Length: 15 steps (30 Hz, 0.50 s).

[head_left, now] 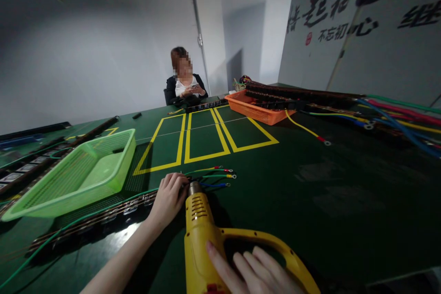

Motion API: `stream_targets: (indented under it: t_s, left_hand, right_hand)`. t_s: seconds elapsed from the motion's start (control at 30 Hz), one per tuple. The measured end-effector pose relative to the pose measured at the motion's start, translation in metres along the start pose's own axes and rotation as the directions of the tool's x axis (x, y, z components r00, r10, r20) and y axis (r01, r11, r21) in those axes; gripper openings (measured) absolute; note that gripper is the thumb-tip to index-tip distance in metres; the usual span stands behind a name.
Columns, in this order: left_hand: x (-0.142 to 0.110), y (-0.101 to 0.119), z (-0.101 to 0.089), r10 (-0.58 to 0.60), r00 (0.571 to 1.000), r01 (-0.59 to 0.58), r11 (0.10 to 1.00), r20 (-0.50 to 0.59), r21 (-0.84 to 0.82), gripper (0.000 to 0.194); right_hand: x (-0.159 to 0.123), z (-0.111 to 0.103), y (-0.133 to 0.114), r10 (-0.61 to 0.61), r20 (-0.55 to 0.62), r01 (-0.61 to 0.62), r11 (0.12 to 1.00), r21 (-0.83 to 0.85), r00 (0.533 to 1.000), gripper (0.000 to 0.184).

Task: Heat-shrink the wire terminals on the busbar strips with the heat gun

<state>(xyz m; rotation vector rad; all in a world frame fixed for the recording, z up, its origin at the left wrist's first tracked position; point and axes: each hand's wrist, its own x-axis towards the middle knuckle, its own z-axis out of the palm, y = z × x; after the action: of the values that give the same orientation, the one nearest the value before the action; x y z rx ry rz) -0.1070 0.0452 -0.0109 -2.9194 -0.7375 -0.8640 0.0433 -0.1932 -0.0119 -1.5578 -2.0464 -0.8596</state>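
Note:
My right hand (253, 270) is wrapped round the handle of a yellow heat gun (203, 229) near the bottom of the view. The gun's metal nozzle points away from me at the end of a long black strip (103, 220). My left hand (169, 196) rests curled on that strip's end, pinching it beside the nozzle. Several thin wires (213, 177), green and blue with red and yellow sleeved ring terminals, fan out from the strip's end onto the dark green table (310, 183).
A light green basket (79, 172) sits at the left, an orange basket (257, 109) at the far right with long black strips and coloured wires over it. Yellow taped rectangles (203, 135) mark the table's middle. A person sits at the far end.

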Motion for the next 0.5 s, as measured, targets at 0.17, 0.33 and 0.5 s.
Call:
stream_targets:
  t_s: [0.17, 0.33, 0.5]
  left_hand:
    - [0.003, 0.001, 0.000, -0.004, 1.000, 0.005, 0.998, -0.008, 0.056, 0.010]
    - [0.013, 0.003, 0.003, 0.016, 1.000, -0.016, 0.998, -0.012, 0.058, 0.010]
    - [0.020, 0.004, 0.007, 0.035, 0.999, -0.034, 0.999, -0.018, 0.038, 0.009]
  right_hand:
    - [0.001, -0.007, 0.008, -0.016, 0.120, 0.008, 0.998, 0.062, 0.993, 0.055]
    - [-0.003, -0.008, 0.017, -0.026, 0.173, 0.013, 0.997, 0.074, 0.985, 0.053]
    - [-0.007, -0.015, 0.028, 0.008, 0.177, -0.021, 0.997, 0.073, 0.984, 0.054]
